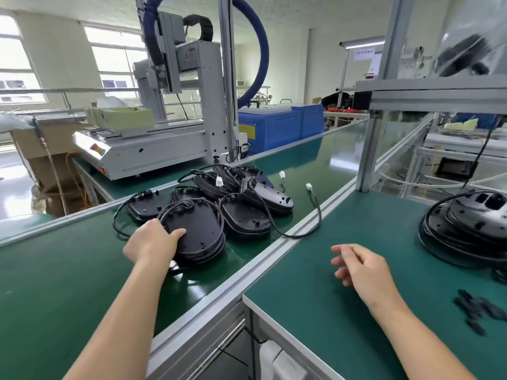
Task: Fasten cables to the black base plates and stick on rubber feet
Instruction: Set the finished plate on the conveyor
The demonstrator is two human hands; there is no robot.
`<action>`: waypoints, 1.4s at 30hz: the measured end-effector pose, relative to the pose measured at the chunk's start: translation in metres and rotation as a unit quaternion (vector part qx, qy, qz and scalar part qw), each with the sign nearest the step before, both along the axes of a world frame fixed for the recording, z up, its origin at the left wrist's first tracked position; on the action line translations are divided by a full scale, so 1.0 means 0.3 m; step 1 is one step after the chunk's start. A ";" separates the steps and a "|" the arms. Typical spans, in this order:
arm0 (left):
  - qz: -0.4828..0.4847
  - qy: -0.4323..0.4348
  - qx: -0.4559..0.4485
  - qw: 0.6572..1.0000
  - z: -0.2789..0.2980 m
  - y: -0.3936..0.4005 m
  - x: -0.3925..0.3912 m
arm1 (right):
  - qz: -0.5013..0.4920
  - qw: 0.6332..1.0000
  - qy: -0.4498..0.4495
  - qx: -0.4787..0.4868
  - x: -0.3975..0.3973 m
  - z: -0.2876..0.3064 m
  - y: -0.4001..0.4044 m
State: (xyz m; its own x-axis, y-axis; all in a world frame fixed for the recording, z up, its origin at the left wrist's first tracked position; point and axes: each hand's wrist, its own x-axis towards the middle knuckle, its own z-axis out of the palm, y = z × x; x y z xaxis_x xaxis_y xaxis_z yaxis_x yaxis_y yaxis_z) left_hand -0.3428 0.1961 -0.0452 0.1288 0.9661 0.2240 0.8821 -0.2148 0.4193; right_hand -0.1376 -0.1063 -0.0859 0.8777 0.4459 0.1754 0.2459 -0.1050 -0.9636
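Observation:
Several black oval base plates point(247, 193) with black cables lie heaped on the green conveyor belt point(55, 270). My left hand point(152, 241) grips the near left edge of the closest small stack of base plates point(200, 229), thumb on top. My right hand point(362, 266) hovers over the green workbench mat point(315, 311) with its fingers loosely curled and nothing in it. A cable with a white connector point(309, 185) trails from the heap across the rail. A second stack of base plates point(472, 226) stands at the right. Small black rubber feet point(477, 311) lie scattered at the right edge.
An aluminium rail point(263, 250) divides the belt from the workbench. A grey automatic machine point(153, 149) stands behind the belt, beside a blue cabinet point(279, 127). An aluminium frame post point(367, 154) rises at the bench's far corner. Cardboard boxes point(46, 160) sit at the left.

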 end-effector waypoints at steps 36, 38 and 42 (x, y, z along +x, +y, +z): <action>-0.302 -0.314 -0.504 0.746 0.058 -1.166 1.317 | -0.301 0.952 -0.019 0.051 0.250 0.028 -0.743; -0.277 -0.352 -0.517 0.730 0.054 -1.143 1.299 | -0.296 0.954 -0.014 0.044 0.249 0.026 -0.737; -0.252 -0.390 -0.549 0.695 -0.003 -1.105 1.225 | -0.286 0.957 -0.033 0.018 0.243 0.018 -0.728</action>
State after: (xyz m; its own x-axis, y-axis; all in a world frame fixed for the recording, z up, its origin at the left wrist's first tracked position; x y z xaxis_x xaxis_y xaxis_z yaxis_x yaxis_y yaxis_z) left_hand 0.0247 -0.1354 -0.0459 0.7657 0.4861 -0.4212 0.2227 0.4140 0.8826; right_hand -0.0648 -0.3246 -0.0806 0.9630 -0.1126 0.2449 0.2182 -0.2076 -0.9536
